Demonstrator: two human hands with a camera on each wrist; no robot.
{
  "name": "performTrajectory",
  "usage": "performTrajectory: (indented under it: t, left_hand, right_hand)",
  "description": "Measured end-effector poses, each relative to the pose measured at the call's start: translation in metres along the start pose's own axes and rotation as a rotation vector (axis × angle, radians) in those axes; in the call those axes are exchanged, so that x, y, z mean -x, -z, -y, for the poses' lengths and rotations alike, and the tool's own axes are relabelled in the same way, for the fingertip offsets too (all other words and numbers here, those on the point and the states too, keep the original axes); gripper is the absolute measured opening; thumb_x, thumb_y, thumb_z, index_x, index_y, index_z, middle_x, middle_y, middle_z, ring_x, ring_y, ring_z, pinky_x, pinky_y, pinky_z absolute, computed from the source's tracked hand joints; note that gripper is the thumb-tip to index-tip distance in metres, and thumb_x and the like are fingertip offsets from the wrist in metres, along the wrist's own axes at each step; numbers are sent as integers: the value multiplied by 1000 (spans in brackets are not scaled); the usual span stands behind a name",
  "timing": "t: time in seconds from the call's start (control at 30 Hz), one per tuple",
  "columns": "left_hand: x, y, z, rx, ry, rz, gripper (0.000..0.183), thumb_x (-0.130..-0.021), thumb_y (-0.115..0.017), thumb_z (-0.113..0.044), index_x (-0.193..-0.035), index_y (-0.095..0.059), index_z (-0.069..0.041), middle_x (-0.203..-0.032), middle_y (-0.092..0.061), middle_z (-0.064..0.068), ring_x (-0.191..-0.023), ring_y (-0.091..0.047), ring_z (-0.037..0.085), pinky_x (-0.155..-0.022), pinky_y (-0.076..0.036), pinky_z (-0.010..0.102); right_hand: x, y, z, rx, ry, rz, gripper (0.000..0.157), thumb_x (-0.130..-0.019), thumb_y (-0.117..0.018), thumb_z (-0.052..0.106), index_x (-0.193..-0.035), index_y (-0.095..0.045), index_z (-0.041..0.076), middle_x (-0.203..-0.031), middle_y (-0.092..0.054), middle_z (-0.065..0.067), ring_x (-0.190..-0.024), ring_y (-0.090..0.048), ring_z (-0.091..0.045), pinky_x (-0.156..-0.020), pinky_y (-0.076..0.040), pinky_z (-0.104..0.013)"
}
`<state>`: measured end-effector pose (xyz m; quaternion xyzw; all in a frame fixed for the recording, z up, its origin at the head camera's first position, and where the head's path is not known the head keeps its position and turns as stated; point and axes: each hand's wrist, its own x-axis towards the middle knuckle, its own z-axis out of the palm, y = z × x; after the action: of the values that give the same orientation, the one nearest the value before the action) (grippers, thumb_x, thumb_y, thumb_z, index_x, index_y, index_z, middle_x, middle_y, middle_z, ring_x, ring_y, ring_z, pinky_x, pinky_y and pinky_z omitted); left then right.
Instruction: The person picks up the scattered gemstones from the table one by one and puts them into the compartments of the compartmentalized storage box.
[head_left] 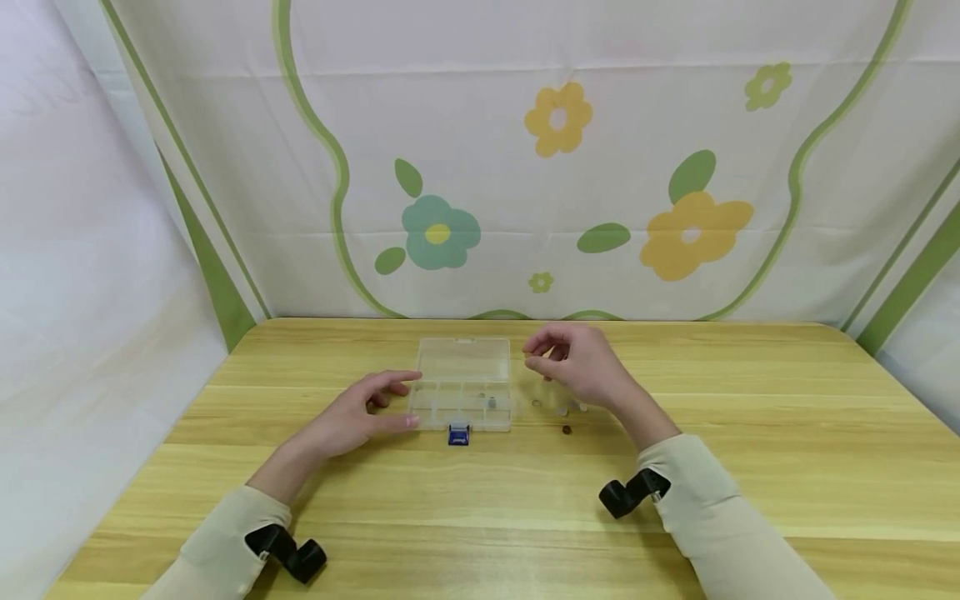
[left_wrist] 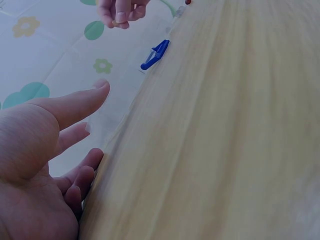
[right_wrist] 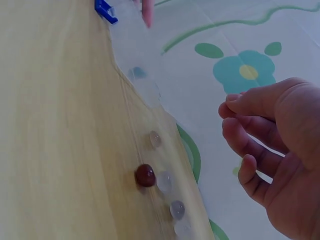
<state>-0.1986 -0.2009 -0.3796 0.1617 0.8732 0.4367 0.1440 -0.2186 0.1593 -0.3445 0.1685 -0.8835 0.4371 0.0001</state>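
Observation:
A clear plastic compartment box (head_left: 462, 360) lies with its lid folded back and a blue latch (head_left: 458, 434) at its front edge. A greyish bead (head_left: 492, 402) sits in a right-hand compartment. My left hand (head_left: 352, 417) is at the box's left end, thumb and fingers spread apart at its edge. Right of the box, my right hand (head_left: 577, 362) is raised and pinches a small orange-brown bead (left_wrist: 115, 22), mostly hidden by the fingertips. Below that hand, a dark red bead (right_wrist: 145, 175) and several clear beads (right_wrist: 177, 210) lie loose on the table.
The wooden table (head_left: 480, 517) ends at the back against a white cloth (head_left: 480, 150) printed with flowers. Black cameras (head_left: 633, 493) stick out from both sleeves, low over the tabletop.

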Motion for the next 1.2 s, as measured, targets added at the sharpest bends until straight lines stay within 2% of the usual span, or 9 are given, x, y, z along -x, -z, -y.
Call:
performTrajectory:
  t: [0.33,0.73,1.2]
  left_hand:
    - [1,0,-1,-5,-4,-3,67,-97,-79,-38,-157,-52,-26,-150,-54,13,-124,-47,31,-97,-41,43]
    - [0,0,0,-6,-8,0,67,-97,-79,-37,-157,-52,-26,-150,-53,13,-123,-46,31,-97,-41,43]
    - [1,-1,-1,-3,-1,3,68,-97,-79,-38,-158,-51,-26,-150,-53,13,-124,-46,31,-98,-40,43]
  right_hand:
    - [1,-13,11,-23,15,15,14,-100,-74,16,-112,-77,8,-104,-76,-7,-79,-72,-31,-63,-56,-32]
    - [3,-26,23,-1,38,63,13,-99,-75,14,-110,-80,11,-102,-76,-3,-71,-65,-16,-61,-53,-30]
    - [4,-35,31,3,30,96,14,-100,-74,14,-113,-80,11,-103,-78,-2,-71,-70,-21,-57,-51,-29]
